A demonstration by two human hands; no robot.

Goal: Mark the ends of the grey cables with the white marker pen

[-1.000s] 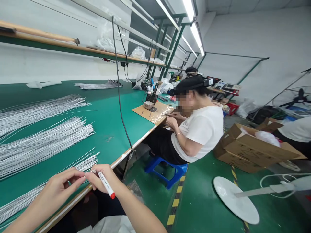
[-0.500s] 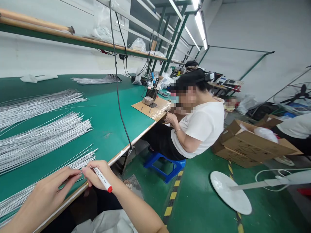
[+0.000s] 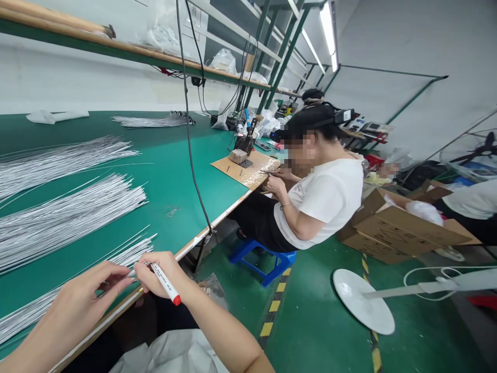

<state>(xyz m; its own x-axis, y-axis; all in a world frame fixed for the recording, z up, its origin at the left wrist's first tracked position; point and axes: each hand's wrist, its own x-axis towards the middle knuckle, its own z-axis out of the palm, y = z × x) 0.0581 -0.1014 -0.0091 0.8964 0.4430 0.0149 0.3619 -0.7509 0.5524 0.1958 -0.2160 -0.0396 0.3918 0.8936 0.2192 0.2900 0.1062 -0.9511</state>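
My right hand [image 3: 161,272] is closed around a white marker pen [image 3: 165,282] with a red end, which points down toward my wrist. My left hand [image 3: 93,290] pinches a thin grey-white wire between thumb and fingertips, right beside the right thumb; most of that wire is hidden by the fingers. Under and behind both hands lies a bundle of thin wires [image 3: 145,243] along the table's near edge. Farther back lie a thick wire bundle [image 3: 77,223] and another wire bundle [image 3: 70,160], their cut ends toward the right.
The green table [image 3: 171,191] bears a smaller wire bundle [image 3: 155,120] at the back. A black cable [image 3: 188,134] hangs down to the table edge. To the right, a co-worker [image 3: 322,197] sits on a blue stool [image 3: 260,259] at a brown board [image 3: 229,173]. A white round base [image 3: 361,305] stands on the floor.
My view has shifted slightly. The hands stay together at the table edge, the left still pinching and the right still holding the marker pen. The co-worker's hands have moved a little.
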